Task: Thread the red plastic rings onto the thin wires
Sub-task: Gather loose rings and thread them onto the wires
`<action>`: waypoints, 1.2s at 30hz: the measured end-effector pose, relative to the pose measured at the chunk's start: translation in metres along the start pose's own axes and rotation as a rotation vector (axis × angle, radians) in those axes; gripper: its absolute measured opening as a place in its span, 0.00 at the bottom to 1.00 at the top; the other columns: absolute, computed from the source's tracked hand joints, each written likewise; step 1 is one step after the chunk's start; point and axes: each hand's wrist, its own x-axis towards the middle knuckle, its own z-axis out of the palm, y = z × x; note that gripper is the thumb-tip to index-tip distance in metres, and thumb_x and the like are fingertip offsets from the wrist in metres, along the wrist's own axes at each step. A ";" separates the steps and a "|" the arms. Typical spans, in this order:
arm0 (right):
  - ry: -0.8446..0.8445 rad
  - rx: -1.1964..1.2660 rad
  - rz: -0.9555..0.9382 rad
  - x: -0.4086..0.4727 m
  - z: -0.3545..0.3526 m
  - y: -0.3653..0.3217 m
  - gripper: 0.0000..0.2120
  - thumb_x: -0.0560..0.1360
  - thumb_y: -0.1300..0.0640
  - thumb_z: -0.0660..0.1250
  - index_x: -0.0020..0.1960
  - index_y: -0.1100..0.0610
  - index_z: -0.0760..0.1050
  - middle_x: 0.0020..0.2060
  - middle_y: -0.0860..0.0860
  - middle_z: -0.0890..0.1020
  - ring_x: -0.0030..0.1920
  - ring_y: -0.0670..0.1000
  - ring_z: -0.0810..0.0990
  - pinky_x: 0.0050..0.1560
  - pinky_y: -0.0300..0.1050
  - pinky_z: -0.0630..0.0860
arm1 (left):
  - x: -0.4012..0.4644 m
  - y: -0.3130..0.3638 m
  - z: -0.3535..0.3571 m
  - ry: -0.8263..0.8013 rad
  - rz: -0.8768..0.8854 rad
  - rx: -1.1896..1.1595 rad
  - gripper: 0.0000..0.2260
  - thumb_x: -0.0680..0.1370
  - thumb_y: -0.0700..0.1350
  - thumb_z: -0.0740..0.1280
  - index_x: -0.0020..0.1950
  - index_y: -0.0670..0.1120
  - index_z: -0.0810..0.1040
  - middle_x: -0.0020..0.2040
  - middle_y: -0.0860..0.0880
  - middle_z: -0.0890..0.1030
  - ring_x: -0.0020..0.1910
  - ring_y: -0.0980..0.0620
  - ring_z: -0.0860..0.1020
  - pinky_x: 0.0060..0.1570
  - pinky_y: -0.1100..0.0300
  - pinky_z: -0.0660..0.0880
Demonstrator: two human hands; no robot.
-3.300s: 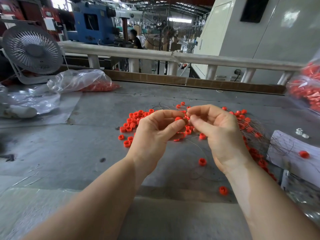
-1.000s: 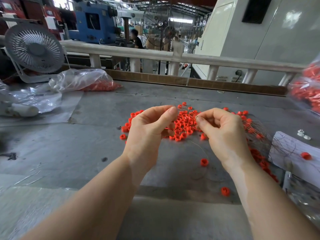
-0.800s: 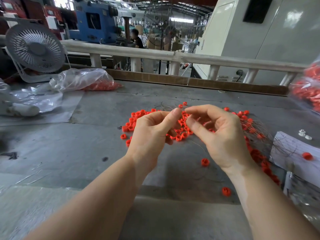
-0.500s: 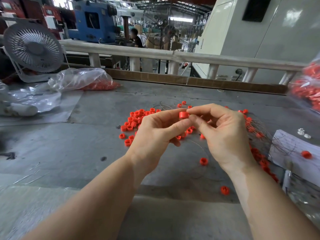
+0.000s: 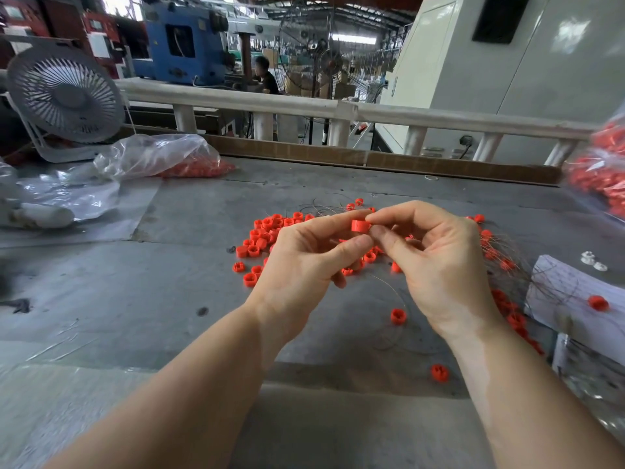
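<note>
The left hand's [image 5: 297, 262] fingers [image 5: 351, 247] pinch one red ring [image 5: 359, 225], raised above the table [image 5: 169, 292]. The right hand's [image 5: 439, 262] fingers meet at that ring, curled; any wire between them is too thin to see. Behind the ring lies the loose ring pile [image 5: 267, 231]; thin wires [image 5: 507, 252] lie to its right.

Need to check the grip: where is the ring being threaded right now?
In the head view, mid-frame: the ring is pinched between the left hand and right hand, raised above the loose rings.
</note>
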 end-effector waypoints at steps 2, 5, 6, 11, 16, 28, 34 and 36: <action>-0.002 -0.005 -0.001 0.000 0.000 0.000 0.12 0.70 0.65 0.71 0.40 0.47 0.80 0.35 0.45 0.83 0.35 0.44 0.79 0.33 0.47 0.74 | 0.000 0.001 0.000 0.000 -0.006 -0.012 0.13 0.68 0.44 0.69 0.52 0.46 0.81 0.32 0.53 0.80 0.30 0.58 0.74 0.27 0.66 0.69; -0.010 -0.014 0.005 0.000 0.001 -0.001 0.12 0.71 0.64 0.71 0.39 0.47 0.79 0.34 0.43 0.82 0.34 0.43 0.78 0.33 0.46 0.73 | -0.001 0.000 0.001 -0.010 -0.013 -0.011 0.15 0.67 0.46 0.68 0.53 0.47 0.81 0.33 0.53 0.80 0.30 0.59 0.74 0.27 0.66 0.70; -0.015 -0.030 0.003 0.000 0.001 -0.001 0.11 0.71 0.64 0.71 0.40 0.47 0.79 0.33 0.42 0.82 0.33 0.43 0.78 0.33 0.45 0.73 | -0.001 0.000 0.001 -0.014 -0.020 -0.012 0.15 0.68 0.46 0.68 0.54 0.47 0.81 0.34 0.53 0.81 0.31 0.59 0.74 0.27 0.66 0.70; -0.034 -0.072 -0.031 -0.001 0.001 0.000 0.10 0.72 0.64 0.70 0.40 0.50 0.78 0.34 0.44 0.82 0.35 0.44 0.79 0.34 0.36 0.73 | -0.001 0.000 0.000 -0.055 -0.059 -0.024 0.13 0.70 0.49 0.65 0.52 0.49 0.81 0.37 0.56 0.82 0.31 0.59 0.74 0.27 0.67 0.70; -0.034 -0.111 -0.066 -0.001 0.003 0.002 0.10 0.72 0.65 0.70 0.41 0.50 0.78 0.37 0.45 0.81 0.38 0.41 0.79 0.38 0.27 0.70 | -0.001 -0.001 0.001 -0.054 -0.094 -0.070 0.11 0.71 0.48 0.64 0.50 0.50 0.81 0.37 0.55 0.82 0.31 0.59 0.75 0.27 0.67 0.70; -0.085 -0.202 0.058 0.001 0.003 0.014 0.13 0.73 0.64 0.69 0.38 0.46 0.76 0.34 0.41 0.79 0.35 0.38 0.75 0.43 0.33 0.70 | 0.008 -0.004 -0.007 0.204 -0.198 -0.266 0.10 0.78 0.43 0.62 0.45 0.49 0.83 0.35 0.54 0.81 0.27 0.61 0.74 0.24 0.68 0.70; -0.037 -0.297 0.137 0.001 -0.004 0.017 0.12 0.73 0.63 0.69 0.37 0.47 0.77 0.33 0.42 0.80 0.32 0.41 0.76 0.39 0.36 0.73 | 0.011 -0.001 -0.016 0.410 -0.209 -0.327 0.08 0.80 0.43 0.61 0.48 0.47 0.80 0.31 0.55 0.79 0.25 0.61 0.72 0.23 0.69 0.68; -0.010 -0.331 0.175 0.002 -0.006 0.019 0.09 0.73 0.63 0.69 0.38 0.50 0.78 0.34 0.44 0.81 0.36 0.45 0.79 0.42 0.44 0.77 | 0.012 0.000 -0.018 0.465 -0.217 -0.355 0.08 0.80 0.43 0.61 0.48 0.46 0.80 0.30 0.55 0.78 0.24 0.60 0.70 0.22 0.69 0.66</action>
